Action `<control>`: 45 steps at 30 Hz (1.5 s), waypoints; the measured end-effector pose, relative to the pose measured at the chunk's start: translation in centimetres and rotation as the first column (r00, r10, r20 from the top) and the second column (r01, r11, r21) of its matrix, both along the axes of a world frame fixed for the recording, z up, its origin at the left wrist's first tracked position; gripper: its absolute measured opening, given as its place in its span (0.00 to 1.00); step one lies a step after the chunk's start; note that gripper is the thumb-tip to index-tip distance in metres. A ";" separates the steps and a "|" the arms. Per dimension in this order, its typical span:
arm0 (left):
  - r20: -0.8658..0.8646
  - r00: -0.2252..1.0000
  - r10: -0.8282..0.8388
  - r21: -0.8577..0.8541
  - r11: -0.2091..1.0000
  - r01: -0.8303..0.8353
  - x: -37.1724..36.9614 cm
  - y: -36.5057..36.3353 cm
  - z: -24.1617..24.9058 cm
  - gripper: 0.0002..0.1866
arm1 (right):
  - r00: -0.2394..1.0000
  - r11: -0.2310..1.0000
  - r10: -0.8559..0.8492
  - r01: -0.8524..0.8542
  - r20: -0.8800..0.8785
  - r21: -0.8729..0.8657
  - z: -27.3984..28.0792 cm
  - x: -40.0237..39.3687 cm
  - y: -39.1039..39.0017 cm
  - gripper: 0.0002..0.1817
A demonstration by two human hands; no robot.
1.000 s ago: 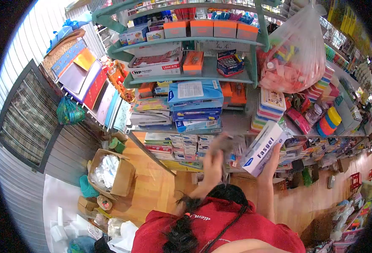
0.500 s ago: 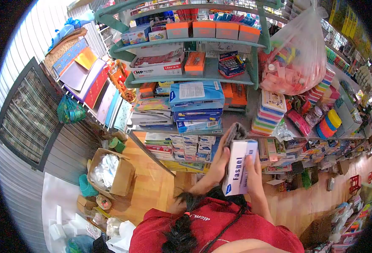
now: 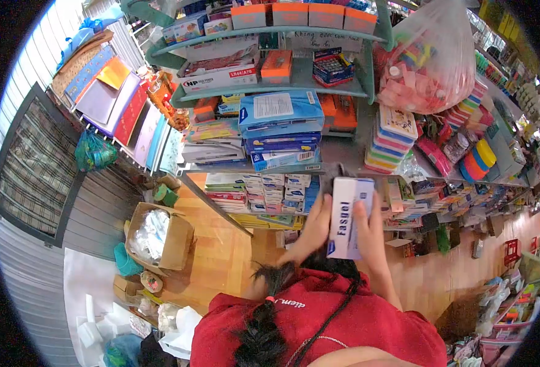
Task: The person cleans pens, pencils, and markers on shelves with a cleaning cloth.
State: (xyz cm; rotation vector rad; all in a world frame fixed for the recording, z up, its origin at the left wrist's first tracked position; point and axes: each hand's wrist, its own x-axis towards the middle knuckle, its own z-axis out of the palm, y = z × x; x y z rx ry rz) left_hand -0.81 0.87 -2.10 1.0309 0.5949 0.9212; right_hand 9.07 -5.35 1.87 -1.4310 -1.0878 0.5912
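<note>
A white and blue box [image 3: 344,227] lettered "Fasgel" stands nearly upright in front of my chest. My right hand [image 3: 371,229] grips its right side, with the thumb on the front face. At the left edge of the box is my left hand [image 3: 316,228], closed on a dark grey cloth [image 3: 333,176] that sticks up behind the box top. The left fingertips are partly hidden by the box and the cloth. Just beyond stands a shelf holding a stack of blue boxes [image 3: 281,114].
A green-grey shelf rack [image 3: 334,87] carries orange-topped boxes [image 3: 290,16] and battery packs. A clear plastic bag [image 3: 426,61] hangs at the right above stacked colourful boxes [image 3: 392,139]. An open carton [image 3: 178,241] sits on the wooden floor [image 3: 226,260] at left.
The view has shifted, so the shelves sit higher in the frame. The box stands more upright and a little higher, still between my hands. The cloth has moved slightly left and up.
</note>
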 end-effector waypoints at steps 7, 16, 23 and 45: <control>0.112 0.993 0.023 0.064 0.997 -0.030 0.6 -1.5 -0.9 0.23 | 0.979 0.971 -0.183 0.195 -0.089 0.140 -2.7 0.9 1.0 0.24; -0.029 0.999 -0.044 0.360 0.932 0.051 0.1 -1.3 -0.1 0.25 | 0.940 0.979 -0.204 0.202 -0.272 -0.036 -1.1 0.8 -0.3 0.28; 0.110 0.985 -0.131 -0.036 0.990 0.135 -0.1 -0.9 1.0 0.25 | 0.980 1.000 -0.019 0.019 -0.200 -0.002 -1.5 0.3 -0.3 0.24; -0.195 0.978 0.079 0.473 0.881 0.023 0.7 -2.9 0.4 0.27 | 0.914 0.995 -0.079 0.096 -0.397 0.022 0.0 2.8 1.2 0.24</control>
